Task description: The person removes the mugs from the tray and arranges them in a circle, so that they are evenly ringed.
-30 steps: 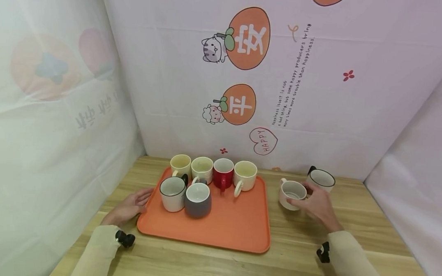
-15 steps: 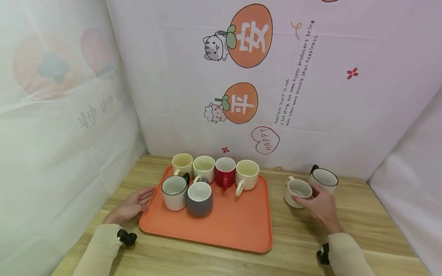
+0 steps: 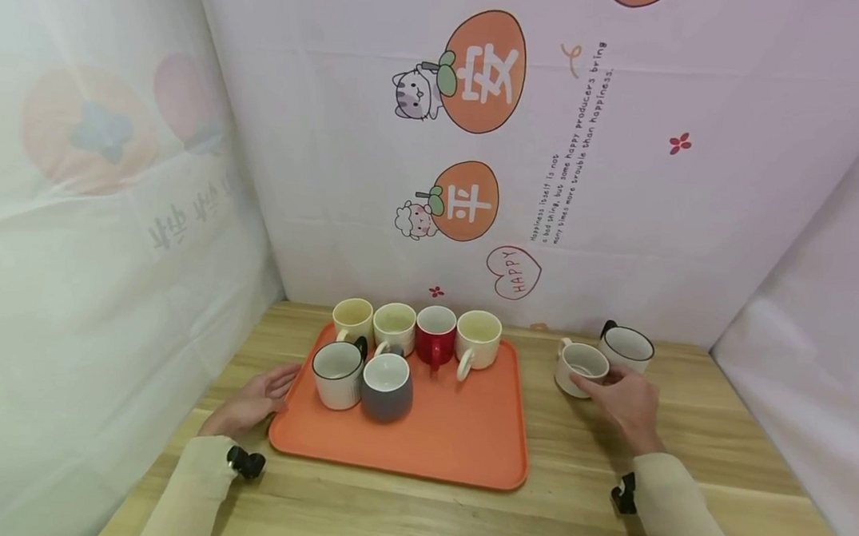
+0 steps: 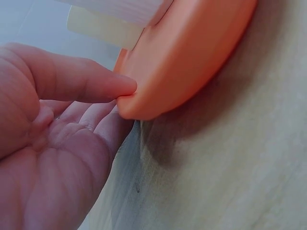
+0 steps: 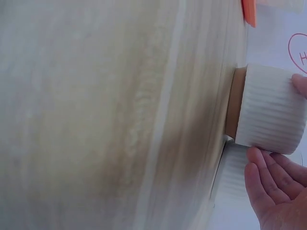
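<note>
The right hand (image 3: 628, 402) is wrapped around a small ribbed white cup (image 3: 579, 370), fingers on its near side and thumb reaching toward the rim; the right wrist view shows fingertips (image 5: 268, 167) pressed against the ribbed wall (image 5: 268, 112) with the cup's tan base just off or on the desk (image 3: 578, 498), which of the two cannot be told. Touching or just behind that cup, on the far side of the right hand, stands a white mug with a dark rim and dark handle (image 3: 626, 348). The left hand (image 3: 254, 403) lies at the left edge of the orange tray (image 3: 458, 445), grasping its rim: in the left wrist view the thumb (image 4: 81, 79) rests on top of the rim (image 4: 187, 62) and the fingers (image 4: 91, 124) sit under it. The tray lies flat on the desk between the two hands. On its far part, nearer the left hand, stand six cups: at the back a row of a pale yellow cup (image 3: 353, 321), a cream cup (image 3: 394, 328), a red cup (image 3: 436, 336) and a cream cup with a white handle (image 3: 477, 341); in front of them a white mug with a black rim (image 3: 337, 374) and a grey cup (image 3: 386, 387) side by side. Both sleeves (image 3: 189, 489) are pale beige.
</note>
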The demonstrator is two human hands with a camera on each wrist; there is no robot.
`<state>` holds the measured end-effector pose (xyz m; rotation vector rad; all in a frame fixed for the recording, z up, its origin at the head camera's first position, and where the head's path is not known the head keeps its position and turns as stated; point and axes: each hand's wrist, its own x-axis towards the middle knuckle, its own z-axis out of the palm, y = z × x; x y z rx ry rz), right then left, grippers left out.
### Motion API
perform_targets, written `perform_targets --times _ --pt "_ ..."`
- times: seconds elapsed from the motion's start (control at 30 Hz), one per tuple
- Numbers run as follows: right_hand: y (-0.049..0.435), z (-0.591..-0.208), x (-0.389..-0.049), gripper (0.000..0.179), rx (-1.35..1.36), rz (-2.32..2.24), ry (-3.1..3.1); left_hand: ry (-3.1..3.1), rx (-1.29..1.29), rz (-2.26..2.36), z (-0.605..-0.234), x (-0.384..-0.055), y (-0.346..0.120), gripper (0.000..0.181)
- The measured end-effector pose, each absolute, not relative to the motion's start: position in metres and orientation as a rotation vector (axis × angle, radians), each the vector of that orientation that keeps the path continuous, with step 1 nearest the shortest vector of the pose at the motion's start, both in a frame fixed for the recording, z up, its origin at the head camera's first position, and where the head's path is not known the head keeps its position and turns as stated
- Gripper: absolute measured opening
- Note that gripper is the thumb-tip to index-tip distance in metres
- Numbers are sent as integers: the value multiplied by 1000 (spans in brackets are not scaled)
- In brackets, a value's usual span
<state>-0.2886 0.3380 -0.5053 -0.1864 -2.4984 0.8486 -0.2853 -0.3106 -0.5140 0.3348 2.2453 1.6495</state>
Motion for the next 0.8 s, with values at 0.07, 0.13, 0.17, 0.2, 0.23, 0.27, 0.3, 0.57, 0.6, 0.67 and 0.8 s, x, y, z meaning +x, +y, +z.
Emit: perform_targets --times 0.07,0.13,0.17,0.2,0.23,0.27,0.3,0.57,0.6,0.67,0.8 --pt "338 -506 -288 54 -191 854 -2490 2251 335 1646 -514 -285 -310 85" --pt "339 -505 -288 54 -196 854 -2487 2254 331 1647 -515 -286 -310 86" --pt "339 -505 -287 55 -195 853 -2488 2256 332 1644 -515 -286 -310 86" --pt "339 -504 -287 55 -191 856 -2491 2257 329 1644 -515 -286 -310 86" --pt "340 -503 -286 56 -189 857 -2493 2256 329 1646 -515 -286 -310 86" --pt "340 -501 -285 56 -191 846 -2501 2253 327 1648 -515 -286 -310 86" --pt "341 -498 -284 57 -195 839 -2515 2250 330 1649 -515 -286 -310 86" --pt "324 -460 -272 83 -70 861 -2601 2240 346 1661 -514 -285 -312 86" --pt "318 -455 -271 83 -43 870 -2605 2243 345 1659 -514 -285 -311 86" --pt "303 -448 -271 83 23 901 -2612 2250 344 1651 -514 -285 -311 86" --pt "270 -440 -274 78 177 954 -2626 2255 332 1640 -514 -285 -310 86"
